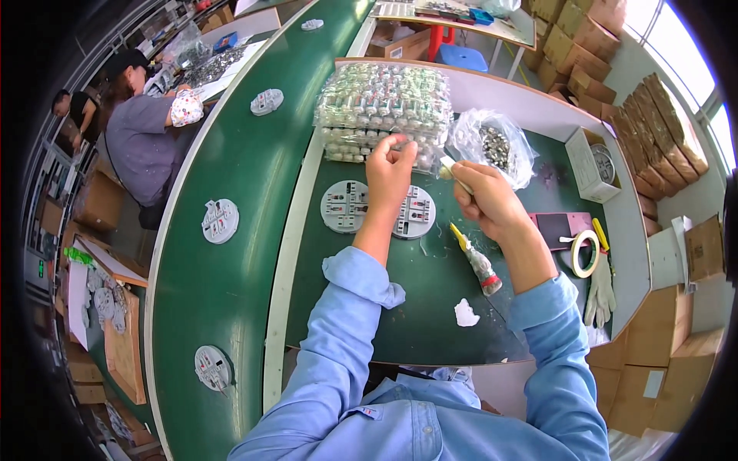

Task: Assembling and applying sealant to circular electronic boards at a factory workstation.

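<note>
My left hand (389,167) is raised over the green work mat (430,300), its fingertips pinched on a tiny part near a stack of clear trays of small components (382,107). My right hand (484,196) holds a small white brush-like tool, its tip pointing up toward the left hand. Two round grey plates with inset parts (345,206) (417,213) lie on the mat just below my left hand. A yellow-tipped tube (477,260) lies on the mat under my right wrist.
A green conveyor belt (238,177) to the left carries several round grey plates (220,220). A plastic bag of small metal parts (496,146), a white box (590,163), a tape roll (584,253) and gloves (600,292) lie right. A person (142,131) works far left. Cardboard boxes (653,115) line the right.
</note>
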### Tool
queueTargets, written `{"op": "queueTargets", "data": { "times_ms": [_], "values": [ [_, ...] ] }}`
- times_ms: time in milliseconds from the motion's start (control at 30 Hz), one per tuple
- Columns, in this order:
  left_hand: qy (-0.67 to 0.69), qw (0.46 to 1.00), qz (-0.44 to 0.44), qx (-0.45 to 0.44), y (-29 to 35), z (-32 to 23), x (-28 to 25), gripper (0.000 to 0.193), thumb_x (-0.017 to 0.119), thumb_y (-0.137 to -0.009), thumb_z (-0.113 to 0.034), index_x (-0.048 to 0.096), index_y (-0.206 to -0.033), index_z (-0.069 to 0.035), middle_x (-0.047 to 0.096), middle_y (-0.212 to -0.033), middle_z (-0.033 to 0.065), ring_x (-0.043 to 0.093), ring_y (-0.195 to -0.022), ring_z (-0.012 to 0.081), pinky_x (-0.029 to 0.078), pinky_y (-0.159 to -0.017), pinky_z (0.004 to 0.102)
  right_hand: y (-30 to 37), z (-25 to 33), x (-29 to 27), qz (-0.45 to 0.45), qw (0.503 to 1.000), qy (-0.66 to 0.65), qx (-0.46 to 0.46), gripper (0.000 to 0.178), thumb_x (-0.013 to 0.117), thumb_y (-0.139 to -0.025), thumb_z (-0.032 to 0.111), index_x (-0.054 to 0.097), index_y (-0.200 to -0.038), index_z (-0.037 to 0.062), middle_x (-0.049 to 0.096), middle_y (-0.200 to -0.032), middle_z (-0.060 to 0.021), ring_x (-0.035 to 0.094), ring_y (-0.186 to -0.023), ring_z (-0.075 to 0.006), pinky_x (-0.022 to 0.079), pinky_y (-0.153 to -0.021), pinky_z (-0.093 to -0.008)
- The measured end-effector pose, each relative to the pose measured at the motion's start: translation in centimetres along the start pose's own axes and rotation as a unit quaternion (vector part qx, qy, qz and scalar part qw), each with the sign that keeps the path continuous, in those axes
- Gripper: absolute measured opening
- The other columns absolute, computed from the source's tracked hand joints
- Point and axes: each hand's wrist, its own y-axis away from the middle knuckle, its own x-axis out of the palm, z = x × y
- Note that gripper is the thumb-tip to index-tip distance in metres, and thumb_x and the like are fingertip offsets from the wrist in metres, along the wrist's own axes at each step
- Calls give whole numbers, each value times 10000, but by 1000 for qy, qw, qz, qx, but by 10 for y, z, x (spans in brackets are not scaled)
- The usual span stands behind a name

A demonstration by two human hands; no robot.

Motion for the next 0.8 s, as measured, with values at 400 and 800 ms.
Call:
{"op": "queueTargets", "data": {
  "times_ms": [400, 800],
  "values": [
    [154, 988, 18, 6, -6, 20, -5, 135, 759, -995, -95, 756, -1049, 28, 691, -866, -35, 562, -768, 29, 441, -661, 226, -52, 21, 40, 48, 997, 30, 49, 230, 580, -1037, 171, 613, -832, 70, 525, -691, 7, 398, -532, -91, 315, -492, -288],
    [73, 997, 4, 5, -3, 8, -9, 167, 791, -972, -139, 786, -1017, 21, 722, -856, -17, 583, -755, 45, 476, -683, 245, -37, 3, 10, -19, 1000, -22, 6, 186, 572, -1046, 172, 617, -897, 71, 485, -687, 24, 368, -536, -80, 294, -486, -268]
  ]
}}
